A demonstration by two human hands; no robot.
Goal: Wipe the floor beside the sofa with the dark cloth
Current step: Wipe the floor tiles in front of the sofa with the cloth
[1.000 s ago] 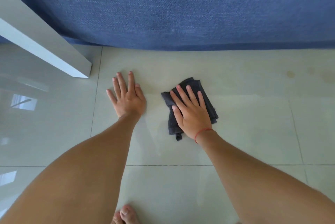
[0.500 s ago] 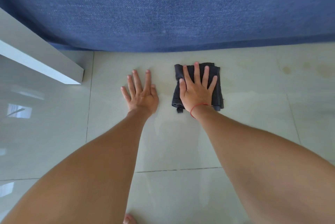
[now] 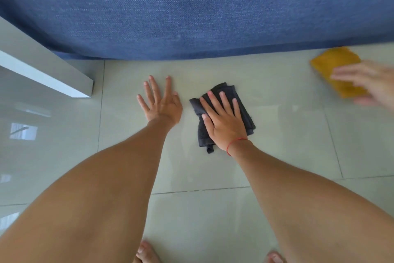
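Note:
A folded dark grey cloth [image 3: 245,102] lies flat on the pale tiled floor [image 3: 287,139], a short way in front of the blue fabric sofa [image 3: 191,11]. My right hand [image 3: 223,122] presses down on the cloth with fingers spread, palm covering its middle; a red string circles that wrist. My left hand [image 3: 160,102] rests flat on the bare tile just left of the cloth, fingers apart, holding nothing.
A white furniture panel [image 3: 42,71] juts in at the left, ending near the sofa's base. At the far right another person's blurred hand [image 3: 371,83] presses a yellow cloth [image 3: 334,66] on the floor. My bare toes [image 3: 145,252] show at the bottom edge.
My right hand has pulled the dark cloth back from the sofa and turned it at an angle. Another person's hand with a yellow cloth has come into view at the right.

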